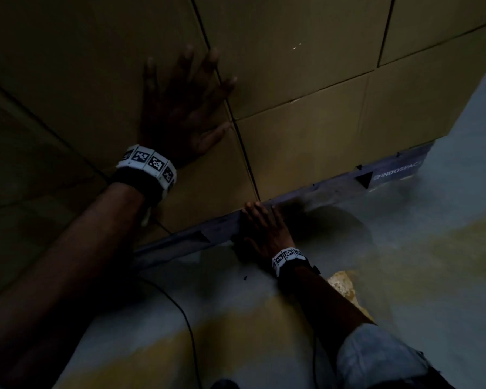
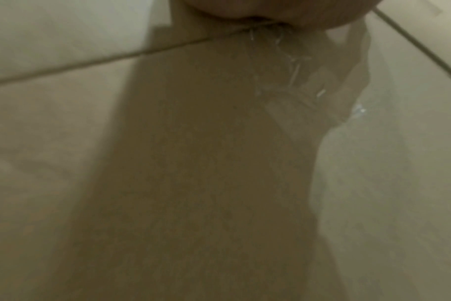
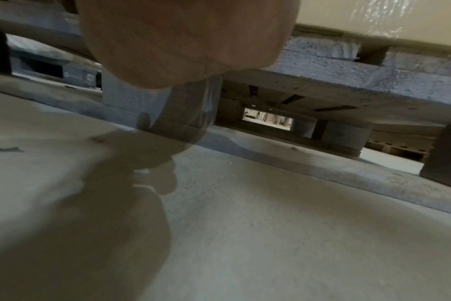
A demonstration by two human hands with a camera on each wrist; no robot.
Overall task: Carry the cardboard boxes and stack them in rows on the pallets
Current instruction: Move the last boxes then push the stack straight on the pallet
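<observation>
The person is leaning in low against a wall of stacked cardboard boxes that are standing in rows on a blue pallet, the bottom row sitting flush with the pallet's front edge. The left hand is pressing flat, fingers spread and released, across a vertical seam between two boxes; the right hand is resting with straight fingers on the pallet's edge board beside the bottom box corner, grasping nothing. Judging by their square, uncrushed faces, the boxes are looking stiff and smooth-sided, probably slippery to flat palms, so taking hold under the bottom corners would be safer than squeezing the sides. A thin black cable is trailing over the grey floor near the feet, posing a possible snag.
</observation>
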